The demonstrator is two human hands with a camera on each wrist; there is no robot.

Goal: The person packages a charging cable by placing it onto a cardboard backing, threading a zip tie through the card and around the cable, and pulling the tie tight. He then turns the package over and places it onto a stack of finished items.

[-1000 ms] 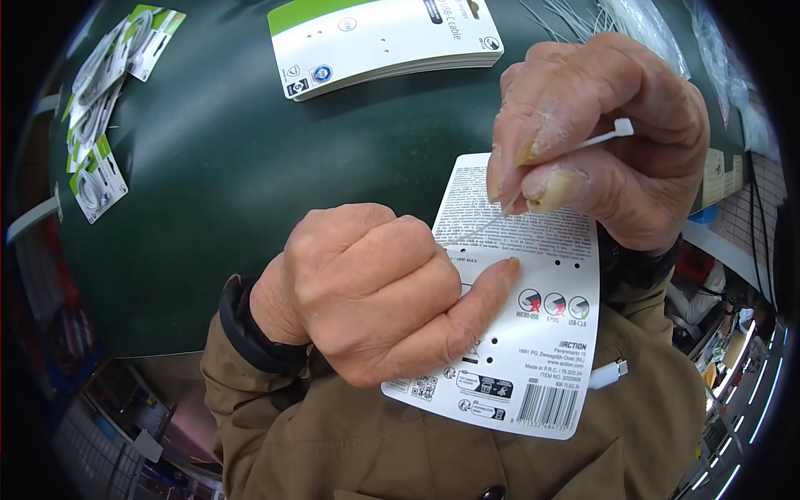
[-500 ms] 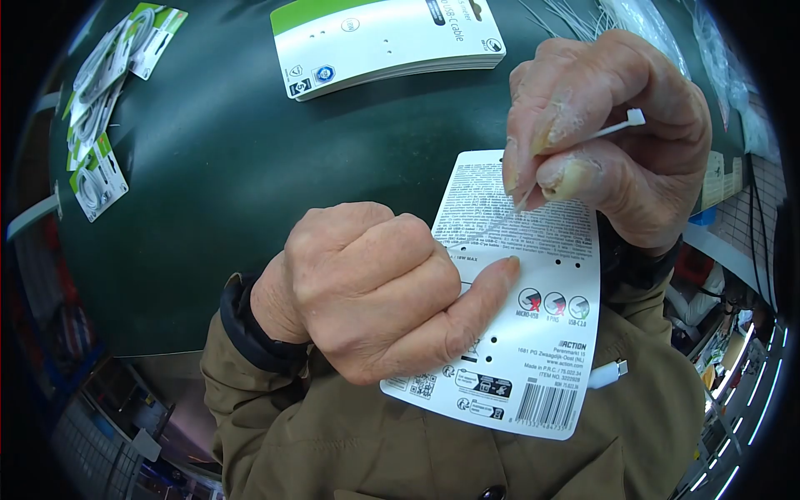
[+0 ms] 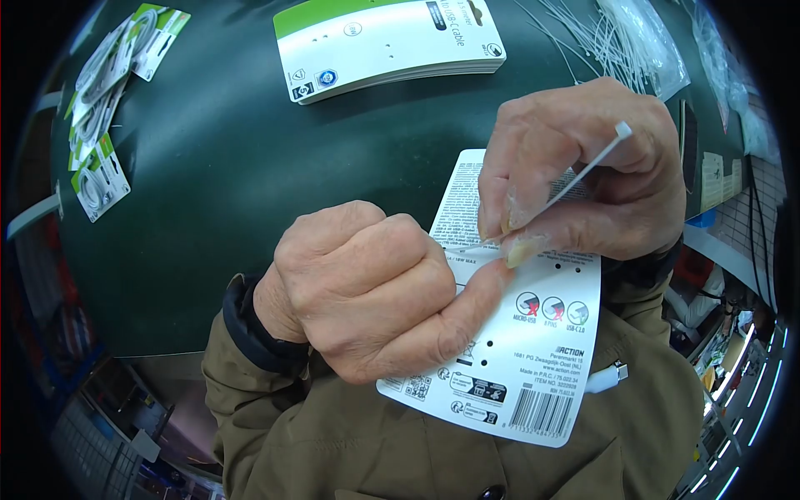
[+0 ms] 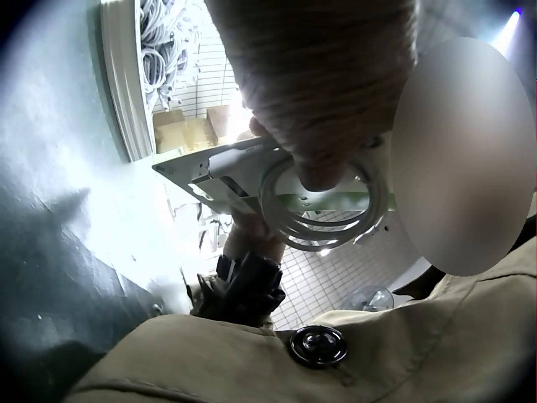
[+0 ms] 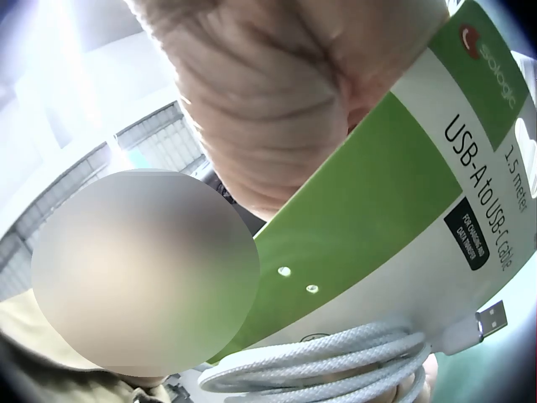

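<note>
My left hand (image 3: 375,292) grips a printed cardboard packaging card (image 3: 542,354) from its left side, with the thumb across the printed back. A coiled white braided USB cable (image 5: 319,369) lies against the card's green-and-white front in the right wrist view. In the left wrist view, fingers reach into the cable loops. Between thumb and fingertips, my right hand (image 3: 592,179) pinches a white cable tie (image 3: 583,172). The tie's small square head sticks out to the upper right, while the thin strap runs down to the card beside the left hand's knuckles.
A stack of cards (image 3: 392,50) stands at the back of the dark green table (image 3: 200,183). Several carded cables (image 3: 108,108) lie at the far left. Loose cable ties (image 3: 583,37) and a clear plastic bag (image 3: 654,50) are spread at the back right.
My right hand has come down and slightly left, bringing its fingertips close over the card near the left thumb. The tie's head now points more steeply upward. The left hand has barely moved.
</note>
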